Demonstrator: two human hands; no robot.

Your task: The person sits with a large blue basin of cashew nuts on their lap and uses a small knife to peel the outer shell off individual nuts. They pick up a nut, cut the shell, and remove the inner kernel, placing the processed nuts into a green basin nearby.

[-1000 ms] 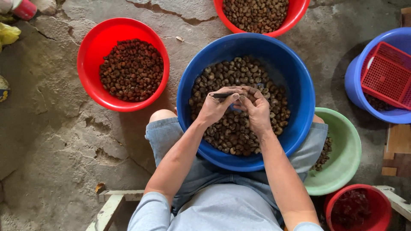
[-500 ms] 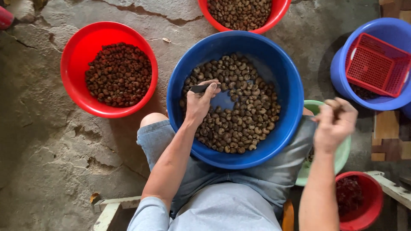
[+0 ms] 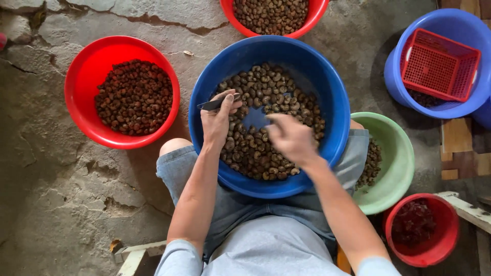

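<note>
On my far left sits a red bowl full of dark brown nuts. It rests on the cracked stone floor, close enough that I can reach it without getting up.

Next comes my left hand. It is closed around a small dark knife, and the blade sticks out to the left past my thumb. I hold it tight and flat over the nuts so it is ready and cannot slip.

Right in front of me, between my knees, is the big blue tub. It is the nearest bowl because both hands go into it. It holds a heap of lighter brown nuts in their shells, with a bare blue patch showing in the middle.

My right hand is just above that heap, fingers spread and pointing down at the nuts. It looks blurry, so I cannot tell if it has a nut in it. I think it is loose and open.

Behind the tub is another red bowl of nuts. By my right leg, a green bowl is tucked half under the tub, with some nuts inside, handy for that hand. A small red bucket with dark red bits is below it. Far right, a red basket sits inside a blue bucket.
</note>
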